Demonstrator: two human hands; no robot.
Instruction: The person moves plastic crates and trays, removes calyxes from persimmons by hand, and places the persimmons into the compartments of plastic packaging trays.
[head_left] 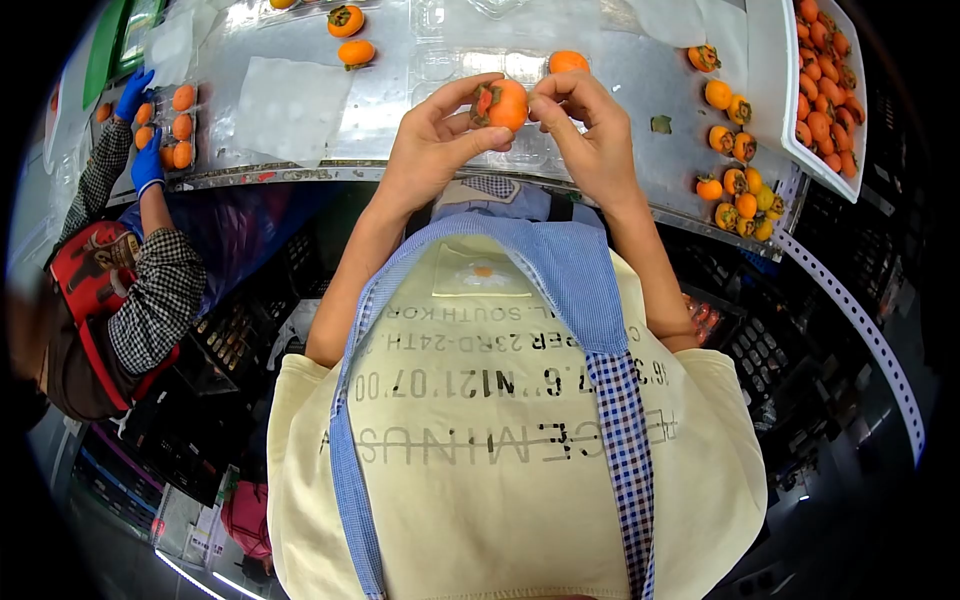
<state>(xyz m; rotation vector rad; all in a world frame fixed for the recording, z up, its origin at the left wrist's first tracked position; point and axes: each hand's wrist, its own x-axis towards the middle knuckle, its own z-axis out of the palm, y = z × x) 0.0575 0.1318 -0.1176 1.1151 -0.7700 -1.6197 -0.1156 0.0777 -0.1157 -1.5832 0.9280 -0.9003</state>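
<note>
An orange persimmon point(508, 106) with its leafy calyx turned to the left is held up over the metal table, gripped by the fingers and thumb of my left hand point(430, 138). My right hand point(592, 130) is closed in a pinch close against the fruit's right side. Whatever its fingertips hold, if anything, is too small to make out. Just behind that hand another persimmon point(569, 62) rests in a clear plastic tray point(432, 65), partly hidden by my hands.
Loose persimmons point(745, 205) cluster at the table's right end, beside a white crate point(790, 130) full of them. Two persimmons point(355, 52) lie at the back left. A co-worker's blue-gloved hands point(148, 160) handle a filled tray at left. A green leaf piece point(661, 124) lies on the metal table point(390, 120).
</note>
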